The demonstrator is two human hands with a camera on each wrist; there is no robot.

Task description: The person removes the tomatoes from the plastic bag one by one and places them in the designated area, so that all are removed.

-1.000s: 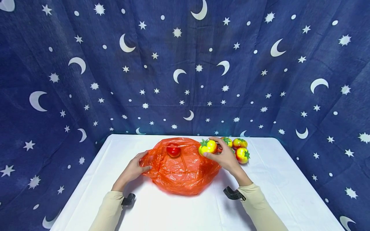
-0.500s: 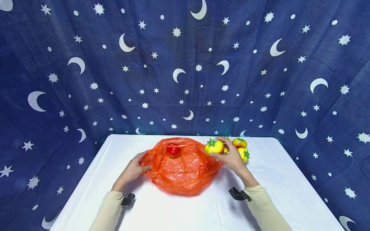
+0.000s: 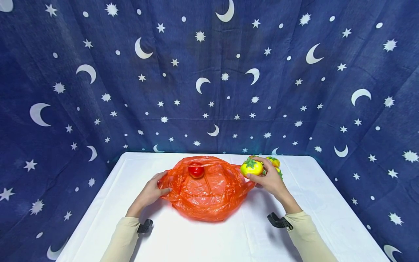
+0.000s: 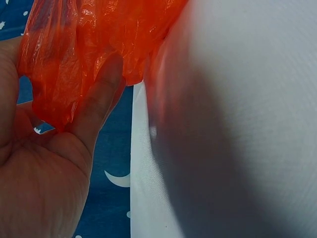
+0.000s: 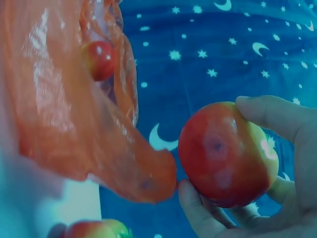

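An orange-red plastic bag (image 3: pixel 209 203) lies spread in the middle of the white table in the head view, its mouth open. A red tomato (image 3: pixel 196 170) sits inside, towards the back. The left hand (image 3: pixel 152 191) holds the bag's left edge; in the left wrist view the film passes between thumb (image 4: pixel 101 94) and fingers. Off the bag's right side, the right hand (image 3: pixel 269 178) grips a yellow-and-red tomato (image 3: pixel 251 167) with a green leafy top. In the right wrist view, a stretched corner of the bag reaches right to a fingertip of that hand.
Behind the right hand, several more yellow-red tomatoes (image 3: pixel 273 161) stand grouped at the table's back right, partly hidden. A dark blue curtain (image 3: pixel 209 72) with moons and stars hangs round the table (image 3: pixel 314 203). Black wrist mounts (image 3: pixel 278 220) jut inward from both cuffs.
The right hand has moved to the right with its tomato, away from over the bag, and the bag's right corner has stretched along with it. The left hand has stayed in place.
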